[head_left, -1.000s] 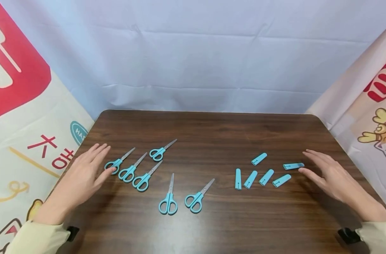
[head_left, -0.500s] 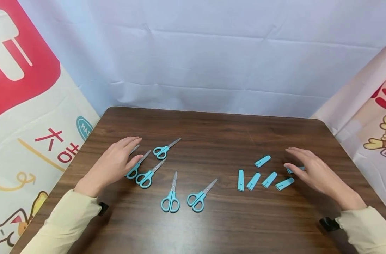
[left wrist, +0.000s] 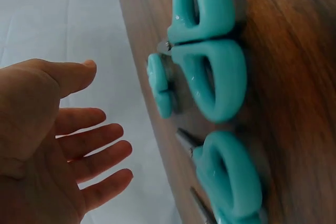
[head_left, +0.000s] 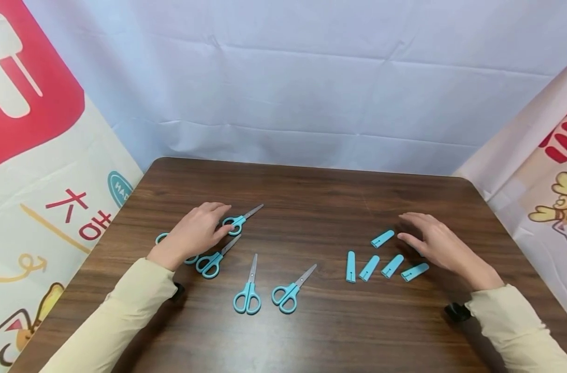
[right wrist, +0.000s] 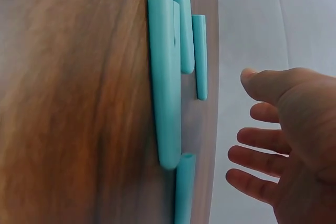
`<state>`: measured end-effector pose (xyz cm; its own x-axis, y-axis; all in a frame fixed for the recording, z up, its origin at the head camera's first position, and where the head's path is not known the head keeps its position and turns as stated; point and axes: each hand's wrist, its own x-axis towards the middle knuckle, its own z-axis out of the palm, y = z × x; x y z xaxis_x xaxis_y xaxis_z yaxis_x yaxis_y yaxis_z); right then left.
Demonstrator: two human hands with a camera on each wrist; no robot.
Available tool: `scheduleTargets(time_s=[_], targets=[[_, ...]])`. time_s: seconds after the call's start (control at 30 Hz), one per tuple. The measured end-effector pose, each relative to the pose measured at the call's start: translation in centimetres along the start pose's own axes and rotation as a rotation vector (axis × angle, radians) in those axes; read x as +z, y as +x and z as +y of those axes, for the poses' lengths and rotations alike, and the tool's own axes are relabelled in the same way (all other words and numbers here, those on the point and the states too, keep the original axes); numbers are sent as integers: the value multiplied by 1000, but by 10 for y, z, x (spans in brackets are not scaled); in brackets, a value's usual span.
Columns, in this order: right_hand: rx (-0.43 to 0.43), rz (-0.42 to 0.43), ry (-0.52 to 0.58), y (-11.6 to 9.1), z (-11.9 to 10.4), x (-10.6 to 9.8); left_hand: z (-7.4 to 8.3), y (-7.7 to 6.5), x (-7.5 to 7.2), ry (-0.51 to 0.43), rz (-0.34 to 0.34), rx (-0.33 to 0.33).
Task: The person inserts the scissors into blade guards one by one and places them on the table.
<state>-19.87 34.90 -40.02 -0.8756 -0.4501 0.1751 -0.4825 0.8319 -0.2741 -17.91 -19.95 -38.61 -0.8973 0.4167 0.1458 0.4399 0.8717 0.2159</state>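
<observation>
The left hand [head_left: 194,230], empty with relaxed fingers, hovered over teal scissors [head_left: 247,303] spread from the left edge of the desk [head_left: 311,207] towards its middle; the right hand [head_left: 437,243], likewise empty, hovered beside teal caps [head_left: 350,267] nearer the right edge.

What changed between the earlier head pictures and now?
The left hand moved rightward, toward the farthest scissors; the right hand moved leftward, toward the farthest blade cap. Nothing was taken hold of or let go. Scissors and blade caps in sight lie as before.
</observation>
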Motion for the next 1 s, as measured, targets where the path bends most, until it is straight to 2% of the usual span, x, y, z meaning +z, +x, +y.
scheduleTargets(time_s=[0.2,0.47,0.73,1.0], targets=[[21,-56,25,9,-2,5,3,10,9,-10,-73,-44],[6,-96,29,17,-2,9,3,19,19,2,-153,-100],[-12,-121,30,27,-3,15,3,20,23,56,-135,-125],[-12,-131,13,21,-2,18,11,27,27,52,-140,-121]])
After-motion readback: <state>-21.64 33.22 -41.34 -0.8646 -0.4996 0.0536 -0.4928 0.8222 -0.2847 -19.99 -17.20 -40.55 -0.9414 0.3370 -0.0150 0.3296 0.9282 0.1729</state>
